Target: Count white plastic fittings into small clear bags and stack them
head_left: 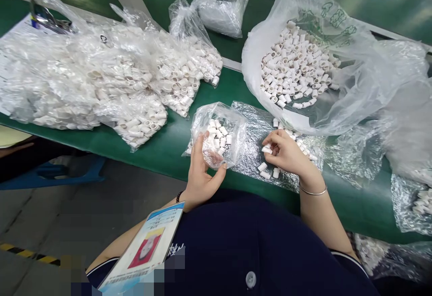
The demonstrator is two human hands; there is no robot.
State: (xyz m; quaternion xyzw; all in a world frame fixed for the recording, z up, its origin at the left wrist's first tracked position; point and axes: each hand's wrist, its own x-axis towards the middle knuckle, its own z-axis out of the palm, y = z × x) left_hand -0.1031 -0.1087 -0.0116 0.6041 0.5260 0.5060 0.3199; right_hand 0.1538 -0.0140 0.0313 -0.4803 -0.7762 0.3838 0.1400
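My left hand (204, 170) is at the near side of a small clear plastic bag (238, 129), thumb and fingers spread around its open mouth and gripping its edge. Inside that bag lie several short white pipe fittings (221, 135). To the right, my right hand (283, 152) is closed, with a white pipe fitting (267, 149) pinched at its fingertips. Below it, a few loose white fittings (265, 174) rest on a flat sheet of clear plastic (253, 127). More fittings lie behind the right hand, partly hidden by it.
A large open plastic bag (364, 75) full of white fittings stands at the back right. Filled bags (124, 75) crowd the left of the green table (175, 141). Another clear bag (222, 12) sits at the back. A blue stool (74, 174) stands below on the left.
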